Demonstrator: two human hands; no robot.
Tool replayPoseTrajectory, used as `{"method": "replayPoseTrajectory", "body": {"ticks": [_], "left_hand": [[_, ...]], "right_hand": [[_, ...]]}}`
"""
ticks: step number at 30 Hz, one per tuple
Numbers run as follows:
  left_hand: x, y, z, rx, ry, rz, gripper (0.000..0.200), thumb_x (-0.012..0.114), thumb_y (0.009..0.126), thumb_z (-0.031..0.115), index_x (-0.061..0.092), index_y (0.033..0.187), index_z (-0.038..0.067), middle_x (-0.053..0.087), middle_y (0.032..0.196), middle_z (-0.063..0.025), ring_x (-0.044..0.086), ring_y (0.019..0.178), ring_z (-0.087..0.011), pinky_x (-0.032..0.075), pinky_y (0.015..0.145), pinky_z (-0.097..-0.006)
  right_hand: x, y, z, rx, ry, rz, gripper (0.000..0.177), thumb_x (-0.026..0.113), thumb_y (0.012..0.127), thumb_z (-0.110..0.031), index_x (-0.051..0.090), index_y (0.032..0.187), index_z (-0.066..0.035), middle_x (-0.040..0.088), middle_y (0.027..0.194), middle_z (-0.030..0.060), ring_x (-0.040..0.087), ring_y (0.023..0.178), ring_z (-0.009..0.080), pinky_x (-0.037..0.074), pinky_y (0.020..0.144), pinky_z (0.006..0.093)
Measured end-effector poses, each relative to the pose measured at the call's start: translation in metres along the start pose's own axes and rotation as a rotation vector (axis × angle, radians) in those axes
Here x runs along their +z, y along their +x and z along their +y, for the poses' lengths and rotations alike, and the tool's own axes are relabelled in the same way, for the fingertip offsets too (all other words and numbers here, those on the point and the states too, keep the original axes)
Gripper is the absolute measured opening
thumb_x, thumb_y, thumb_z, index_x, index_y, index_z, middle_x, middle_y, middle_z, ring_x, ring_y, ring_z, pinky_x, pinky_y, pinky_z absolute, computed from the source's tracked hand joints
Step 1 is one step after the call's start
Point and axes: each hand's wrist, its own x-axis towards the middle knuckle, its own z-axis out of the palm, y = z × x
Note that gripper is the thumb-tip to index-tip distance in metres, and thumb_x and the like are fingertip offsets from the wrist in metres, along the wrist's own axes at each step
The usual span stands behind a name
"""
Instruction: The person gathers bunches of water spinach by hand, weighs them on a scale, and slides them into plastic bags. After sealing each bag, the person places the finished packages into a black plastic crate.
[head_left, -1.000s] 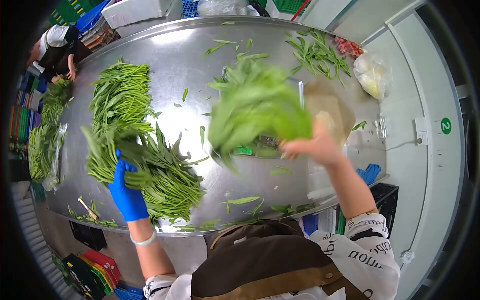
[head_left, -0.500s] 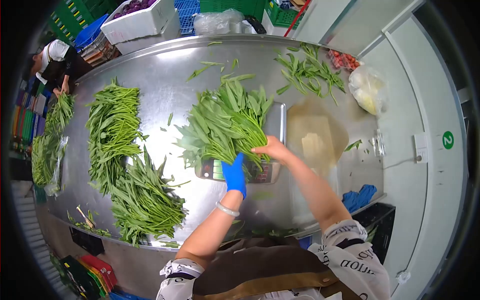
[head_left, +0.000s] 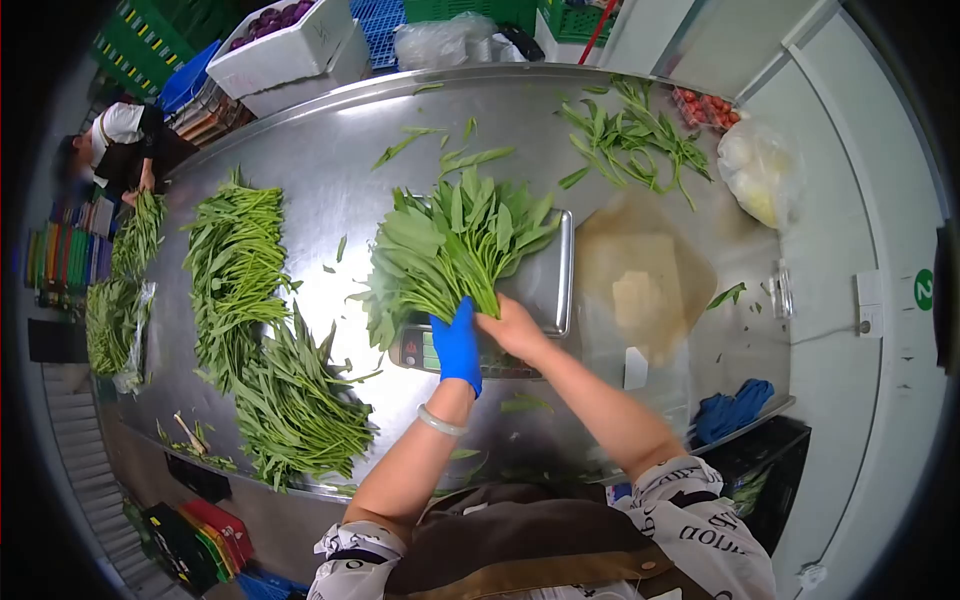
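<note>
Left hand (head_left: 457,345) (blue-gloved) and right hand (head_left: 514,327) clasp leafy greens (head_left: 452,238)

held bunch (head_left: 455,250) 1 | scale (head_left: 548,280) 1 | worn glove (head_left: 457,348) 1 | bracelet (head_left: 441,421) 1 | foam boxes (head_left: 285,52) — 2 | other person (head_left: 124,128) — 1

The bench (head_left: 325,165) around our hands (head_left: 458,345)

At our hands and just beyond them, we see a scale (head_left: 545,275) on the steel. To their left run two adjoining heaps of leafy greens (head_left: 300,400); farther left lie more greens (head_left: 108,330) beside clear plastic (head_left: 140,330). To their right we find a brownish patch (head_left: 640,265), its nature unclear, and farther out a crumpled blue item (head_left: 733,410). Beyond them, rightward, sit loose stems (head_left: 640,140), packed red produce (head_left: 706,108) and a plastic bag (head_left: 755,175).
</note>
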Motion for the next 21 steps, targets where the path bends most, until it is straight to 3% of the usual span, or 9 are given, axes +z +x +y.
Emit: {"method": "replayPoseTrajectory", "body": {"ticks": [1, 3, 5, 6, 9, 10, 15, 17, 21], "left_hand": [[0.006, 0.002, 0.008, 0.098, 0.015, -0.053, 0.041, 0.061, 0.088, 0.015, 0.049, 0.125, 0.001, 0.058, 0.115, -0.0078, 0.055, 0.1, -0.0172, 0.044, 0.085, -0.0299], [0.015, 0.003, 0.028, 0.289, 0.044, -0.149, 0.035, 0.061, 0.089, 0.013, 0.051, 0.12, 0.001, 0.06, 0.107, -0.006, 0.057, 0.089, -0.014, 0.046, 0.076, -0.0266], [0.029, -0.011, 0.067, 0.321, 0.127, -0.283, 0.028, 0.061, 0.089, 0.012, 0.053, 0.114, 0.002, 0.06, 0.095, -0.0017, 0.054, 0.074, -0.0078, 0.043, 0.061, -0.0211], [0.035, -0.022, 0.094, 0.21, 0.162, -0.371, 0.033, 0.063, 0.087, 0.01, 0.052, 0.116, 0.0, 0.058, 0.102, -0.0053, 0.054, 0.088, -0.0112, 0.046, 0.075, -0.0265], [0.047, -0.018, 0.112, 0.434, 0.172, -0.533, 0.037, 0.065, 0.085, 0.007, 0.051, 0.119, 0.001, 0.06, 0.105, -0.0057, 0.056, 0.091, -0.0125, 0.046, 0.079, -0.0262], [0.046, -0.013, 0.109, 0.35, 0.187, -0.54, 0.038, 0.065, 0.085, 0.007, 0.051, 0.12, 0.001, 0.06, 0.106, -0.0057, 0.056, 0.093, -0.0128, 0.046, 0.08, -0.0262], [0.003, 0.058, 0.028, -0.212, 0.265, -0.487, 0.052, 0.069, 0.08, 0.017, 0.047, 0.124, 0.002, 0.06, 0.112, -0.009, 0.057, 0.1, -0.0183, 0.045, 0.087, -0.0309], [0.0, 0.058, 0.021, -0.171, 0.247, -0.451, 0.058, 0.071, 0.077, 0.019, 0.044, 0.126, 0.002, 0.059, 0.113, -0.0121, 0.057, 0.101, -0.0214, 0.045, 0.087, -0.0326], [-0.007, 0.044, 0.029, -0.111, 0.289, -0.356, 0.068, 0.073, 0.077, 0.023, 0.038, 0.132, 0.001, 0.057, 0.117, -0.0143, 0.056, 0.105, -0.0227, 0.045, 0.088, -0.0337]], "right_hand": [[0.004, -0.005, -0.016, -0.021, -0.038, 0.075, 0.041, 0.058, 0.086, -0.018, 0.049, 0.121, 0.002, 0.063, 0.107, 0.0135, 0.057, 0.096, 0.0184, 0.044, 0.087, 0.0316], [0.003, -0.01, -0.046, -0.199, -0.037, 0.213, 0.043, 0.06, 0.083, -0.015, 0.048, 0.121, 0.0, 0.063, 0.102, 0.0201, 0.062, 0.095, 0.0333, 0.046, 0.082, 0.037], [-0.002, -0.011, -0.062, -0.357, 0.059, 0.315, 0.039, 0.06, 0.082, -0.01, 0.049, 0.118, 0.001, 0.064, 0.098, 0.0185, 0.062, 0.091, 0.0289, 0.047, 0.08, 0.0361], [-0.009, -0.02, -0.088, -0.251, 0.132, 0.264, 0.036, 0.06, 0.084, -0.008, 0.049, 0.118, 0.0, 0.064, 0.096, 0.0146, 0.061, 0.087, 0.0229, 0.047, 0.079, 0.0342], [-0.014, -0.012, -0.081, -0.418, 0.223, 0.281, 0.034, 0.06, 0.087, -0.01, 0.049, 0.118, -0.001, 0.063, 0.099, 0.0113, 0.059, 0.089, 0.0184, 0.046, 0.082, 0.0319], [-0.013, -0.009, -0.076, -0.433, 0.296, 0.273, 0.037, 0.062, 0.088, -0.013, 0.048, 0.121, -0.001, 0.062, 0.105, 0.0106, 0.057, 0.095, 0.0183, 0.044, 0.086, 0.0308], [0.006, 0.002, -0.014, 0.088, 0.332, 0.327, 0.038, 0.062, 0.087, -0.016, 0.052, 0.119, 0.0, 0.06, 0.108, 0.0066, 0.055, 0.097, 0.0147, 0.043, 0.086, 0.0296], [0.007, 0.006, 0.006, 0.236, 0.424, 0.245, 0.041, 0.063, 0.086, -0.018, 0.051, 0.122, -0.001, 0.06, 0.109, 0.0072, 0.056, 0.097, 0.0158, 0.043, 0.086, 0.03], [0.006, 0.0, 0.008, 0.222, 0.356, 0.225, 0.043, 0.065, 0.084, -0.018, 0.051, 0.121, -0.002, 0.06, 0.109, 0.0076, 0.056, 0.098, 0.0161, 0.042, 0.086, 0.0295]]}}
